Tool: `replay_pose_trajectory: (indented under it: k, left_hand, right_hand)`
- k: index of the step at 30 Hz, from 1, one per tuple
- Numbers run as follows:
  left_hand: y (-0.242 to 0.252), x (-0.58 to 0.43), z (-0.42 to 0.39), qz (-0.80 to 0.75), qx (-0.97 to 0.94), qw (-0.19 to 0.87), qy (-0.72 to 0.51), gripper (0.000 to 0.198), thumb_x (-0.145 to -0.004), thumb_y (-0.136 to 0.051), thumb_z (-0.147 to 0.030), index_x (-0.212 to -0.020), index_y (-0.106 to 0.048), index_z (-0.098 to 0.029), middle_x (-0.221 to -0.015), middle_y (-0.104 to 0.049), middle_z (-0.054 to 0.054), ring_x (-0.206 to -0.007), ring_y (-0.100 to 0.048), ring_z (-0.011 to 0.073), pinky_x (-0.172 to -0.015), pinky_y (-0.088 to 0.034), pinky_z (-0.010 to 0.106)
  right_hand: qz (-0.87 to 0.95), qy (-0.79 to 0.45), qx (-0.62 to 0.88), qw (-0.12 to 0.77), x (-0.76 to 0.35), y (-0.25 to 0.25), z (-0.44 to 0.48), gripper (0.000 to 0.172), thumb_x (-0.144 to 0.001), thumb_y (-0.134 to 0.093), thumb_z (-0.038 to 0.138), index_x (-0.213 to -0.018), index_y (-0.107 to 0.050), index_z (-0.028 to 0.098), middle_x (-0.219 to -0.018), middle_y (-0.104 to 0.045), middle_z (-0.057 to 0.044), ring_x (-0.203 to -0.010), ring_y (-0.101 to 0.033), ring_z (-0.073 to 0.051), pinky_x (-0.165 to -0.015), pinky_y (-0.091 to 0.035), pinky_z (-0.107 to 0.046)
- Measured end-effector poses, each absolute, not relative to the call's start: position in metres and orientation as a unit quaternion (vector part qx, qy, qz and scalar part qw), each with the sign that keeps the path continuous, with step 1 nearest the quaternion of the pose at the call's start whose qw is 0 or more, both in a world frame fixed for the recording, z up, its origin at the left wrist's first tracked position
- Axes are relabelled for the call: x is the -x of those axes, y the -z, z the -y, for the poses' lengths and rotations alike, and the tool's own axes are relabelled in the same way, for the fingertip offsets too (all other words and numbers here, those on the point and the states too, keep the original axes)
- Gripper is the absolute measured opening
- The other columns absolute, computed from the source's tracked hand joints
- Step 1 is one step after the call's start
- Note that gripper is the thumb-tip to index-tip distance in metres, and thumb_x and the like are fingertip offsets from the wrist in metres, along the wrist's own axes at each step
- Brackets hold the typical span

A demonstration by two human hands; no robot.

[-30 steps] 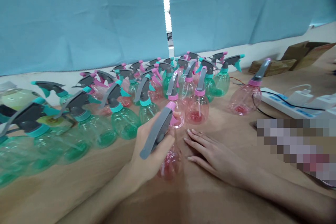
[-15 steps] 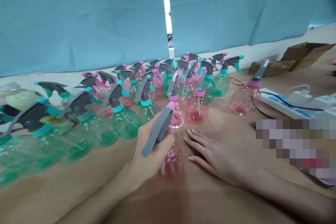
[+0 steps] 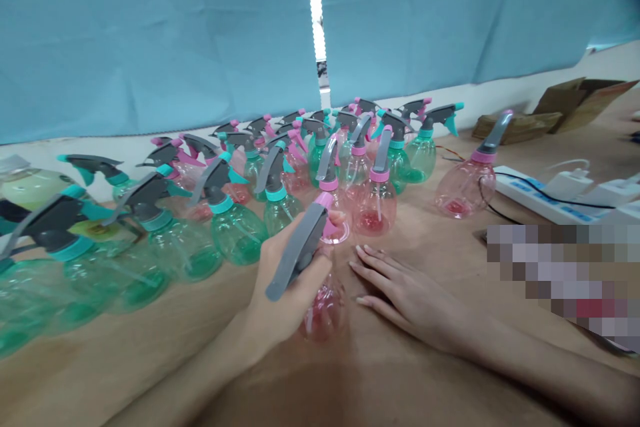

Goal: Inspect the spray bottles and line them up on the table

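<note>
My left hand is closed around the neck of a pink spray bottle with a grey head and pink nozzle. That bottle stands on the brown table, its collar hidden behind my fingers. My right hand lies palm down on the table to the right, fingers stretched out, holding nothing and apart from the bottle. Just beyond my hands stands another pink spray bottle. Close to the left hand's outer side is a green spray bottle with a turquoise collar.
Several more green and pink spray bottles fill the left and back. A lone pink spray bottle stands at right, beside a white power strip with plugs and a black cable. Behind are a cardboard box and a blue cloth.
The view has shifted very slightly. Both hands and the held spray bottle stay in practically the same place.
</note>
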State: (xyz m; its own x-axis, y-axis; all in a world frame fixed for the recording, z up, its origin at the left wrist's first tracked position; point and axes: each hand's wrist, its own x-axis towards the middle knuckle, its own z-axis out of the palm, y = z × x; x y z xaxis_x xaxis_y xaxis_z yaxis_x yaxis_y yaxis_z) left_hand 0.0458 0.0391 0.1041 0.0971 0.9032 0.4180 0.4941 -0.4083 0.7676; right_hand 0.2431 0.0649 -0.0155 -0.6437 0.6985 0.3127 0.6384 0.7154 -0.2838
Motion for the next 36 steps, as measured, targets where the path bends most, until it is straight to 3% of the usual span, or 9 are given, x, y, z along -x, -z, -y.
replay_pose_trajectory:
  k: [4, 12, 22, 32, 36]
  left_hand:
    - [-0.1042, -0.0448, -0.0376, -0.489, -0.714, 0.224, -0.449, 0.017, -0.076, -0.047, -0.022, -0.065, -0.034, -0.025, -0.058, -0.039, -0.005, -0.053, -0.037, 0.0141, -0.05, -0.031, 0.029]
    - [-0.1053, -0.0433, -0.0372, -0.502, -0.716, 0.199, -0.442, 0.014, -0.077, -0.049, -0.021, -0.065, -0.042, -0.025, -0.057, -0.047, -0.005, -0.051, -0.045, 0.0144, -0.049, -0.038, 0.029]
    - [-0.1101, -0.0404, -0.0382, -0.454, -0.749, 0.24, -0.419, 0.013, -0.075, -0.047, -0.021, -0.066, -0.04, -0.026, -0.055, -0.033, -0.005, -0.05, -0.033, 0.0155, -0.048, -0.029, 0.031]
    - [-0.1096, -0.0404, -0.039, -0.451, -0.755, 0.231, -0.415, 0.009, -0.075, -0.046, -0.02, -0.069, -0.042, -0.026, -0.06, -0.036, -0.004, -0.053, -0.038, 0.0168, -0.052, -0.035, 0.032]
    - [-0.1091, -0.0408, -0.0382, -0.457, -0.752, 0.229, -0.417, 0.008, -0.076, -0.045, -0.02, -0.07, -0.048, -0.025, -0.065, -0.048, -0.002, -0.059, -0.047, 0.0175, -0.055, -0.04, 0.032]
  right_hand:
    - [0.907, -0.07, 0.369, 0.19, -0.243, 0.0138, -0.0649, 0.052, -0.098, -0.042, 0.042, -0.14, -0.049, 0.012, -0.146, -0.046, -0.015, -0.138, -0.036, -0.029, -0.111, -0.035, -0.05]
    - [0.904, -0.072, 0.369, 0.206, -0.2433, 0.0174, -0.0651, 0.051, -0.098, -0.042, 0.043, -0.141, -0.047, 0.016, -0.145, -0.047, -0.014, -0.138, -0.037, -0.029, -0.111, -0.036, -0.051]
    - [0.909, -0.068, 0.363, 0.193, -0.244, 0.0147, -0.0648, 0.053, -0.098, -0.041, 0.043, -0.14, -0.049, 0.011, -0.146, -0.045, -0.016, -0.138, -0.037, -0.029, -0.111, -0.036, -0.05]
    - [0.912, -0.054, 0.365, 0.177, -0.2434, 0.0137, -0.0651, 0.053, -0.099, -0.039, 0.043, -0.14, -0.048, 0.01, -0.148, -0.042, -0.016, -0.139, -0.035, -0.029, -0.111, -0.036, -0.05]
    - [0.911, -0.058, 0.363, 0.189, -0.2436, 0.015, -0.0652, 0.053, -0.099, -0.041, 0.043, -0.14, -0.048, 0.01, -0.148, -0.042, -0.017, -0.138, -0.036, -0.029, -0.111, -0.035, -0.05]
